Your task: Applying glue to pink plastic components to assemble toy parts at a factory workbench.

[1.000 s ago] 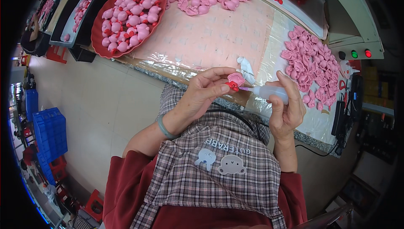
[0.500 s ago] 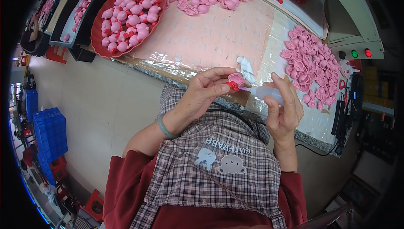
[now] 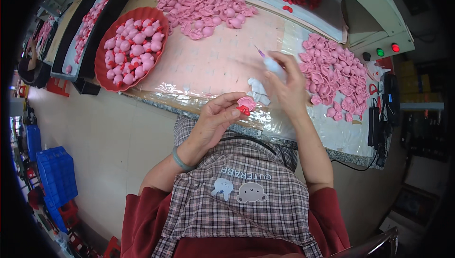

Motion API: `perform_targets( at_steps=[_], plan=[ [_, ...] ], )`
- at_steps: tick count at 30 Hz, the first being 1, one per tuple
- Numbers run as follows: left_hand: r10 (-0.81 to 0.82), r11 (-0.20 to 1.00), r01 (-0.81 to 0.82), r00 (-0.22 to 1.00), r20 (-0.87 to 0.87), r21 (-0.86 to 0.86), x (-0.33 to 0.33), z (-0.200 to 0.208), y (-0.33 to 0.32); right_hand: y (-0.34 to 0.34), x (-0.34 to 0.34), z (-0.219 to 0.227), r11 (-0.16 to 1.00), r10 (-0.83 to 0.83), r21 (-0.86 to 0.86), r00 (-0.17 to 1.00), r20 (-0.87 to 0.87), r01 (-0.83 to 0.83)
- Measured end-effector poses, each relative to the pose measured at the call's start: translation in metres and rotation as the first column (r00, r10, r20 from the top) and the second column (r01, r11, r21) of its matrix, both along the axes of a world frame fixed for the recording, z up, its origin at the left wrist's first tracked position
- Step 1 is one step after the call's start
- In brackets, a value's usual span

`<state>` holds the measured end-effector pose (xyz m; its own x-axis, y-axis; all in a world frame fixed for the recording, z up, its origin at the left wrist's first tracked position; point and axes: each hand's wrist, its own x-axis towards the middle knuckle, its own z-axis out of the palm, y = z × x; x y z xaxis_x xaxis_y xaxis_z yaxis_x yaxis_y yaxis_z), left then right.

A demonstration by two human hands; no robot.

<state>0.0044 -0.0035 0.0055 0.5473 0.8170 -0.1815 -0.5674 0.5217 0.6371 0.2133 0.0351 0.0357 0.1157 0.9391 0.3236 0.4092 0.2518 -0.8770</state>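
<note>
Midway, the left hand [image 3: 215, 120] pinched a pink piece [image 3: 246, 103], the right hand [image 3: 288, 83] gripped a syringe [image 3: 270, 61]; the red bowl [image 3: 102, 75] held finished ones, loose heaps [image 3: 332, 70] remained.

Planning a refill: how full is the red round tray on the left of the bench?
Full. The red round tray is packed almost rim to rim with small pink pieces, and only a narrow band of red shows around them.

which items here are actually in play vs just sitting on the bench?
In play:
- left hand pinching a small pink piece with red part
- right hand holding a needle-tipped applicator

Lying about:
- red dish of assembled pink pieces
- loose pink pile at right
- blue crate on floor
</note>
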Motion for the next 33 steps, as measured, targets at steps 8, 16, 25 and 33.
perform_targets(
  at_steps=[8,16,25,33],
  plan=[
    [0.025,1.0,-0.026,0.998,-0.059,-0.014,-0.002,-0.002,-0.001,0.031,-0.014,-0.015,0.995,0.097,-0.019,0.989,0.115,-0.095],
    [0.014,1.0,-0.015,1.0,-0.026,-0.028,0.0,-0.003,0.001,-0.032,0.076,0.012,0.963,-0.266,0.147,0.885,0.382,0.226],
    [0.002,1.0,-0.002,0.999,-0.044,0.007,0.001,-0.008,0.001,-0.086,0.105,0.007,0.967,-0.225,0.053,0.744,0.629,0.248],
    [0.022,1.0,-0.021,0.997,-0.079,0.013,0.0,-0.009,-0.002,-0.082,0.095,0.005,0.939,-0.2,-0.182,0.892,0.405,0.293]
  ],
)
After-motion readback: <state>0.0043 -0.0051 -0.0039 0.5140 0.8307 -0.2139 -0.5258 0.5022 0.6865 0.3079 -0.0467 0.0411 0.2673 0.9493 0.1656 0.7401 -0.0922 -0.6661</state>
